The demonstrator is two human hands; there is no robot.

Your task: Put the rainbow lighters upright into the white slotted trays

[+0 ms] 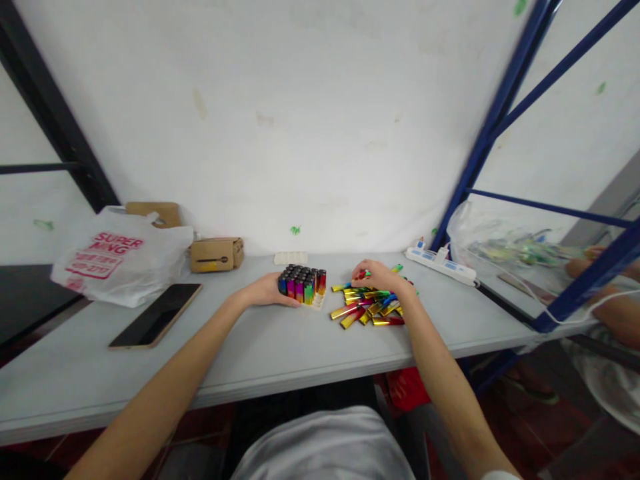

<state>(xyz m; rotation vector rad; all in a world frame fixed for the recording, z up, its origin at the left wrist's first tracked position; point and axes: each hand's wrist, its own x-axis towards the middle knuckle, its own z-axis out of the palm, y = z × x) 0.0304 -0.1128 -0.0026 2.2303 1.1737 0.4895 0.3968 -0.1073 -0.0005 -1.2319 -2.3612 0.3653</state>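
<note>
A block of upright lighters [301,283], metallic and multicoloured with dark tops, stands in a pale slotted tray [318,301] on the table. My left hand [267,291] is curled round the left and near side of this block. To the right lies a loose pile of shiny lighters [367,308], gold, red, blue and green, pointing in various directions. My right hand [379,275] is over the far part of that pile, fingers bent and closed on what looks like a red and green lighter [364,274]; the fingers partly hide it.
A second pale tray [291,258] lies by the wall. On the left are a phone [156,316], a small cardboard box [217,255] and a white plastic bag [123,253]. A power strip [442,265] and blue rack post [480,160] stand right; another person's arm [617,310] shows beyond.
</note>
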